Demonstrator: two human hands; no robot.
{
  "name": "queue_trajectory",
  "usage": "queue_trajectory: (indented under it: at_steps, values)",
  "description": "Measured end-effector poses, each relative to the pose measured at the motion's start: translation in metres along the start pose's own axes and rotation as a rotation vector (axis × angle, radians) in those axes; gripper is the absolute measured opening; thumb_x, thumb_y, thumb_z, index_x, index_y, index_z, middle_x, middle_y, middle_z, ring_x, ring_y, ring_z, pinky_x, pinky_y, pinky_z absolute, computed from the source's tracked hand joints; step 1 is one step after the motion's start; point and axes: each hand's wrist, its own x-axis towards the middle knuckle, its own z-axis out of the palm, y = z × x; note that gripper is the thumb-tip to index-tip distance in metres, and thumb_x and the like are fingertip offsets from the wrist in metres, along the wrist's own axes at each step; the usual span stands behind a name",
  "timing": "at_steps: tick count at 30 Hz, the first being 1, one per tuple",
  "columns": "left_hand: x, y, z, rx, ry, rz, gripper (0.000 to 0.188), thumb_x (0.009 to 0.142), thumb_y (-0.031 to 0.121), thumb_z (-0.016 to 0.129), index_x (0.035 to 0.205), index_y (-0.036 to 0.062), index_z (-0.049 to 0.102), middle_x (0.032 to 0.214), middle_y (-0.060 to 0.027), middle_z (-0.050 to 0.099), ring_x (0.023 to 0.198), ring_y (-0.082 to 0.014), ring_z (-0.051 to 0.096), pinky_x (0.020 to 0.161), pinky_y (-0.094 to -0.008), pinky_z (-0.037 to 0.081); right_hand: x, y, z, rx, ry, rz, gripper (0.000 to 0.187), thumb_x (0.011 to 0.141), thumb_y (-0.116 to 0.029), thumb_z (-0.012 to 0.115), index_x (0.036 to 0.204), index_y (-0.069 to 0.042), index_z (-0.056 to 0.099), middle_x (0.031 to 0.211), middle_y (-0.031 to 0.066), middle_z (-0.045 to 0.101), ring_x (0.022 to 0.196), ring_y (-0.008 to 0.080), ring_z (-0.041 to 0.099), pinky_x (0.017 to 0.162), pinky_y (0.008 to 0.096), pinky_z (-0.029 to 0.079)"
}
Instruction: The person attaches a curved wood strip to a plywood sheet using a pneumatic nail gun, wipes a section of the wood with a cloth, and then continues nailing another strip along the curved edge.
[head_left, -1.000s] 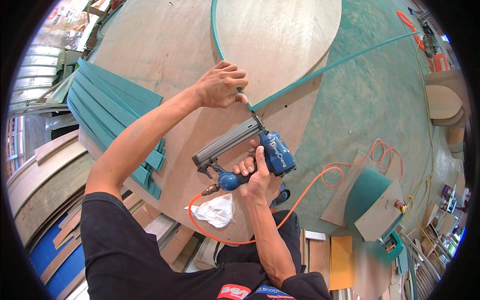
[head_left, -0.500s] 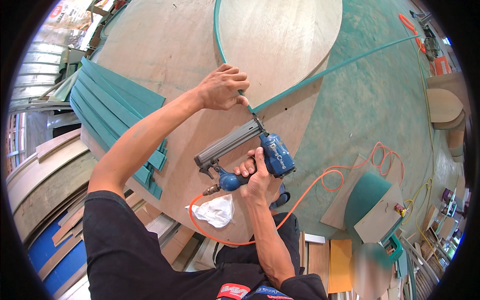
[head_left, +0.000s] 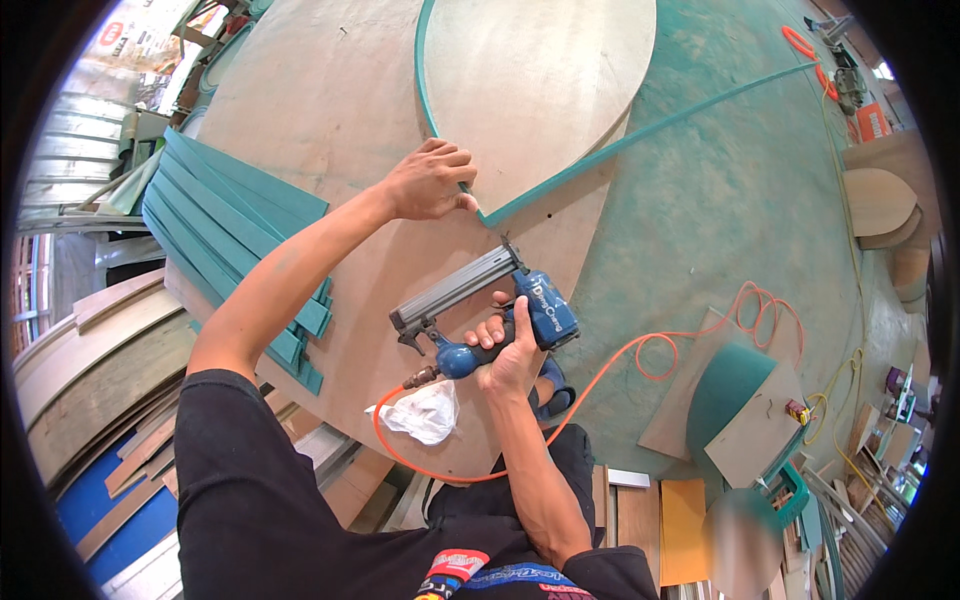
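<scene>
My right hand [head_left: 512, 362] is wrapped round the grip of a blue pneumatic nail gun [head_left: 552, 312] with a grey magazine. Its nose points up and away from me, a short gap from the corner where two thin green strips meet. My left hand [head_left: 432, 183] is closed at that corner, thumb and fingers pinching the curved green strip [head_left: 422, 82]. This strip follows the left edge of a rounded pale wooden board [head_left: 540, 85]. From the corner the long green strip [head_left: 660, 133] runs off to the far right, touching the board only near the corner.
A stack of green strips [head_left: 225, 225] lies left on the wooden work surface [head_left: 350, 130]. Near me is a crumpled white bag [head_left: 425, 413]. An orange air hose [head_left: 590, 392] loops from the nail gun to the right. Cut panels [head_left: 735, 405] lie on the floor, and planks [head_left: 100, 370] are piled left.
The nail gun's nose has come away from the strips' corner, leaving a gap. My left hand keeps its pinch on the strip. The whole view has shifted slightly.
</scene>
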Motion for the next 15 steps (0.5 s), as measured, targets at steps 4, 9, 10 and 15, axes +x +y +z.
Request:
queue_trajectory:
  at_steps: [4,9,10,15]
  values:
    - [0.002,0.001,0.002,0.027,0.015,0.007,0.045,0.089,0.054,0.071,0.095,0.0098,0.066,0.098,-0.0068,0.061,0.109,-0.0262,0.06,0.109,-0.0431,0.04,-0.003,-0.017,-0.006,0.023,-0.025,0.081,0.041,0.104,-0.049,0.06,0.116,-0.01,0.062,0.058,-0.0067,0.037,0.053,0.0072,0.039,0.061,0.0286,0.04]
    - [-0.003,0.006,-0.007,-0.011,-0.016,-0.062,0.044,0.089,0.054,0.071,0.097,0.0106,0.066,0.099,-0.0058,0.061,0.11,-0.0258,0.059,0.112,-0.0455,0.038,-0.029,-0.074,-0.038,0.197,-0.038,0.161,0.041,0.102,-0.051,0.062,0.114,-0.012,0.066,0.056,-0.0082,0.035,0.051,0.0059,0.038,0.059,0.0267,0.04]
    - [0.002,0.009,-0.011,-0.017,-0.054,-0.08,0.044,0.089,0.054,0.071,0.097,0.0107,0.066,0.101,-0.0056,0.062,0.111,-0.0254,0.059,0.113,-0.0458,0.037,-0.033,-0.089,-0.043,0.253,-0.022,0.147,0.041,0.101,-0.05,0.062,0.114,-0.011,0.066,0.056,-0.0085,0.035,0.05,0.0054,0.037,0.057,0.0262,0.039]
    - [-0.011,0.028,0.0,0.06,0.162,-0.21,0.046,0.095,0.058,0.065,0.101,0.0119,0.07,0.112,-0.0053,0.068,0.119,-0.0226,0.06,0.118,-0.0474,0.035,-0.042,-0.174,-0.085,0.183,0.006,-0.013,0.042,0.101,-0.048,0.065,0.115,-0.009,0.068,0.056,-0.0088,0.037,0.05,0.0045,0.037,0.057,0.0256,0.041]
